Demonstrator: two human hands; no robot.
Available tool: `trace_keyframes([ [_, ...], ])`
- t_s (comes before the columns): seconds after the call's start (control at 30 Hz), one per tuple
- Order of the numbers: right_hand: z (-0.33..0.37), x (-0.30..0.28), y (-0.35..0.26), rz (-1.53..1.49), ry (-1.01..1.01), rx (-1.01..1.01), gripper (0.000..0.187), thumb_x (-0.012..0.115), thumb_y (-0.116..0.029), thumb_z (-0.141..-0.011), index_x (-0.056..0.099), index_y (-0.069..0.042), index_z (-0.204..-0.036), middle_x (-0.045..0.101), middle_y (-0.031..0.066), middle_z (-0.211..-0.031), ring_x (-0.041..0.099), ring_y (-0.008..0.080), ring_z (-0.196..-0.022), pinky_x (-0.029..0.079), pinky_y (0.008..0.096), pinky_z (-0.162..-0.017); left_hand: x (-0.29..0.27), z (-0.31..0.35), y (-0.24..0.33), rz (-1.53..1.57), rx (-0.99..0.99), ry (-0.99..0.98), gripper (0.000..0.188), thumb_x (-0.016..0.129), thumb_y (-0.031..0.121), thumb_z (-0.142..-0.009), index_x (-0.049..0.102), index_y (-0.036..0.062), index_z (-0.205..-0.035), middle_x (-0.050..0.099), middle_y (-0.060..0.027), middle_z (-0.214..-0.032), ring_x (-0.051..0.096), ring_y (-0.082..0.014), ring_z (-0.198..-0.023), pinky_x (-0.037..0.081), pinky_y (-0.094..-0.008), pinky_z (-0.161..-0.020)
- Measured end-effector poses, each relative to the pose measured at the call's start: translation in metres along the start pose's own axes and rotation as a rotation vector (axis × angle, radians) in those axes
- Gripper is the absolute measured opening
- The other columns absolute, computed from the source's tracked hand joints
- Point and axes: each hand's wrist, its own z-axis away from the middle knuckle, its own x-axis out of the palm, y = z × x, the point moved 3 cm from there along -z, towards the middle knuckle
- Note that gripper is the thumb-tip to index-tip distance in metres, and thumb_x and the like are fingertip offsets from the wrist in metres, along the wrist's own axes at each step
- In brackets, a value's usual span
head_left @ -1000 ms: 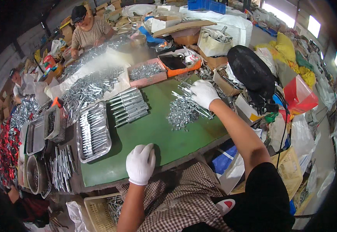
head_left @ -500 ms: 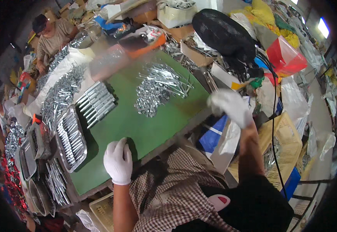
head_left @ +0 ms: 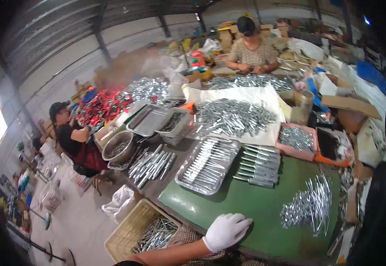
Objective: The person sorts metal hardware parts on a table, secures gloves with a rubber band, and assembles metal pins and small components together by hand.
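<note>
Several silver metal tubes [head_left: 264,168] seemed stiff, slippery, best held mid-length. The white-gloved left hand [head_left: 226,231] lay on the green bench [head_left: 266,226], fingers loosely released; right hand unseen.

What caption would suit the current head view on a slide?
White-gloved left hand on a green tabletop, with a silvery tray of metal rods and piled small metal parts beyond.

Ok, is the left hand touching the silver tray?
Apart: the head view plainly shows green work surface between the left hand and the silver tray.
</note>
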Motion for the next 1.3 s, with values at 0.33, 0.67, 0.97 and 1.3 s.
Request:
trace_keyframes([
  [0.33, -0.072, 0.144, 0.025, -0.392, 0.089, 0.043, 0.025, 0.058, -0.024, -0.09, 0.068, -0.012, -0.109, 0.068, 0.0093, -0.096, 0.064, 0.0301, -0.09, 0.052, 0.0454, -0.075, 0.004, -0.027, 0.017, -0.169, -0.042, -0.107, 0.034, 0.071, 0.016, -0.081, 0.07, 0.0089, -0.114, 0.062, -0.0105, -0.089, 0.06, -0.0308, -0.074, 0.045, -0.0432, -0.064],
  [0.67, -0.002, 0.249, -0.038, -0.768, 0.025, 0.241, 0.024, 0.058, -0.024, -0.09, 0.068, -0.012, -0.108, 0.067, 0.0084, -0.094, 0.063, 0.0288, -0.087, 0.051, 0.0441, -0.072, 0.013, -0.026, 0.003, -0.159, -0.051, -0.232, 0.045, 0.07, 0.014, -0.07, 0.072, 0.0074, -0.114, 0.061, -0.0074, -0.085, 0.058, -0.0279, -0.071, 0.042, -0.0412, -0.061],
  [0.97, 0.01, 0.261, -0.045, -0.936, 0.036, 0.367, 0.022, 0.058, -0.025, -0.091, 0.067, -0.013, -0.108, 0.066, 0.0077, -0.092, 0.062, 0.0276, -0.085, 0.049, 0.0428, -0.07, 0.018, -0.025, 0.011, -0.223, -0.042, -0.103, 0.045, 0.071, 0.014, -0.07, 0.073, 0.008, -0.114, 0.06, -0.0093, -0.09, 0.057, -0.0294, -0.073, 0.041, -0.0421, -0.064],
  [1.3, 0.003, 0.272, -0.054, -1.113, 0.037, 0.475, 0.021, 0.057, -0.025, -0.092, 0.066, -0.013, -0.107, 0.065, 0.0069, -0.09, 0.061, 0.0262, -0.083, 0.048, 0.0415, -0.068, 0.02, -0.013, 0.001, -0.215, -0.101, -0.16, 0.047, 0.068, 0.004, -0.062, 0.079, 0.0108, -0.107, 0.058, -0.0043, -0.091, 0.061, -0.0234, -0.074, 0.048, -0.0364, -0.067],
])
